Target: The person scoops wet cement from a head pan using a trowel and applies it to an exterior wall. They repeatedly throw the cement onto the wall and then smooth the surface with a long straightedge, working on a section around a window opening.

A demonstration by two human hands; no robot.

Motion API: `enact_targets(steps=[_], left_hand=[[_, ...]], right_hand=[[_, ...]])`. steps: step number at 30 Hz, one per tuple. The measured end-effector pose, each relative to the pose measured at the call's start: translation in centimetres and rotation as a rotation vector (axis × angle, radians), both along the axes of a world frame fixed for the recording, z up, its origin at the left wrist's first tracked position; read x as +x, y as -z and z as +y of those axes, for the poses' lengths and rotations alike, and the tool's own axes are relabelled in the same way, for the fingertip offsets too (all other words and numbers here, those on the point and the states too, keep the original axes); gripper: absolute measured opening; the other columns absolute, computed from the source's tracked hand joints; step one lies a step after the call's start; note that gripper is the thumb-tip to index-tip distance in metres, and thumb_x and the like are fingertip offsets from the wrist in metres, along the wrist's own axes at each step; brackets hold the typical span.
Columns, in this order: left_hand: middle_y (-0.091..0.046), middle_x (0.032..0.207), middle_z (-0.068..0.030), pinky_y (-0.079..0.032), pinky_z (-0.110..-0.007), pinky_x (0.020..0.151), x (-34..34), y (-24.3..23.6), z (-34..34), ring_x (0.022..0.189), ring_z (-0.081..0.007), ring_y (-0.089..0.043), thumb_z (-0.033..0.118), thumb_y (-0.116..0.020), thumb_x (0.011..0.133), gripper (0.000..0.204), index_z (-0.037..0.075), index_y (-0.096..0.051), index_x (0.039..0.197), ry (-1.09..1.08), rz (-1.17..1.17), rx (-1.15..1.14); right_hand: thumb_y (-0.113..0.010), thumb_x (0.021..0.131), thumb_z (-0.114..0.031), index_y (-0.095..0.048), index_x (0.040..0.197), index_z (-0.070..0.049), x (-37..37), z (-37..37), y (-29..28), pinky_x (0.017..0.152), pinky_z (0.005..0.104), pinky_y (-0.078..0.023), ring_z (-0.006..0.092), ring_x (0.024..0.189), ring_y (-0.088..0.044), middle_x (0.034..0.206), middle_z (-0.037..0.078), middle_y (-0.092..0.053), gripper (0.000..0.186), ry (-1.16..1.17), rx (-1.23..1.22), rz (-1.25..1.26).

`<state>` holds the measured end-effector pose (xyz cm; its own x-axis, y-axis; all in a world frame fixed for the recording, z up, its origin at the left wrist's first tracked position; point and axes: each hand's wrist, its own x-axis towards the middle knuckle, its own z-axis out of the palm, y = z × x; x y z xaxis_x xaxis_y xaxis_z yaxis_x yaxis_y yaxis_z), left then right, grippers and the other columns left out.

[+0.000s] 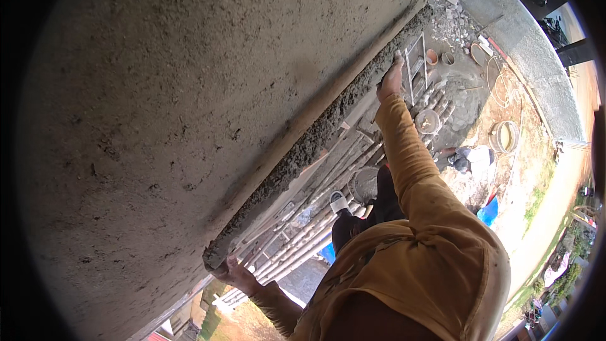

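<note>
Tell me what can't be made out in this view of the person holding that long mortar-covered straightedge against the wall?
- Left hand: its fingers curl behind the straightedge end, so the grip is hidden.
- Right hand: small and far off; its fingers cannot be told apart.
- The person's legs: hidden by the yellow sleeve and torso.
- Person on the ground: too small to tell what they do.
- Picture corners: black, cut off by the fisheye rim.

No packages, labels, signs or screens anywhere in view.
</note>
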<state>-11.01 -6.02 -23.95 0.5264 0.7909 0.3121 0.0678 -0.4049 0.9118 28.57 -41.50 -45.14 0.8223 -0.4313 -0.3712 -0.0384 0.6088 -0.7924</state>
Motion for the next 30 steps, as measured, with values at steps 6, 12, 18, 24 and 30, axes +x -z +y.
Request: enact_targets(steps=[6,12,18,24,30], left_hand=[[-0.055,0.106,-0.0136,-0.045,-0.035,0.083,-5.4,-6.2,2.3,0.094,-0.0260,-0.054,0.043,-0.083,0.056,0.075,-0.002,-0.051,0.107,0.359,0.435,0.232],[-0.061,0.094,-0.0139,-0.050,-0.032,0.075,-0.8,-10.0,-3.1,0.085,-0.0252,-0.061,0.059,-0.079,0.049,0.083,-0.001,-0.052,0.099,0.280,0.319,0.187],[-0.062,0.085,-0.0122,-0.052,-0.032,0.069,1.1,-12.2,-4.4,0.077,-0.0239,-0.062,0.069,-0.072,0.052,0.087,-0.001,-0.051,0.100,0.321,0.453,0.566],[-0.063,0.087,-0.0178,-0.057,-0.034,0.064,6.4,-12.5,-8.8,0.074,-0.0250,-0.065,0.054,-0.077,0.058,0.077,-0.002,-0.048,0.101,0.516,0.413,0.390],[-0.064,0.088,-0.0155,-0.054,-0.029,0.068,14.7,-10.1,-11.1,0.080,-0.0203,-0.065,0.020,-0.082,0.062,0.056,-0.005,-0.053,0.104,0.978,0.399,0.416]], right_hand=[[-0.041,0.081,-0.059,-0.038,0.133,-0.012,-7.3,-0.1,0.5,0.082,0.0413,-0.038,0.0220,0.105,-0.047,0.125,0.008,-0.047,0.070,-0.204,0.084,0.327],[-0.046,0.075,-0.066,-0.054,0.116,-0.004,-12.2,0.1,5.5,0.063,0.0337,-0.046,0.0206,0.082,-0.058,0.098,0.009,-0.060,0.075,-0.149,0.031,0.642],[-0.043,0.076,-0.067,-0.040,0.130,-0.015,-15.8,1.3,9.9,0.091,0.0490,-0.038,0.0285,0.112,-0.049,0.127,0.011,-0.049,0.075,-0.308,0.368,0.568],[-0.036,0.078,-0.072,-0.046,0.123,-0.003,-19.2,-0.6,13.3,0.081,0.0465,-0.046,0.0307,0.100,-0.057,0.120,0.017,-0.052,0.083,-0.572,0.246,0.871],[-0.043,0.081,-0.066,-0.055,0.111,0.004,-16.3,-7.0,11.2,0.080,0.0376,-0.048,0.0288,0.088,-0.062,0.091,0.020,-0.061,0.077,-0.709,-0.835,0.454]])
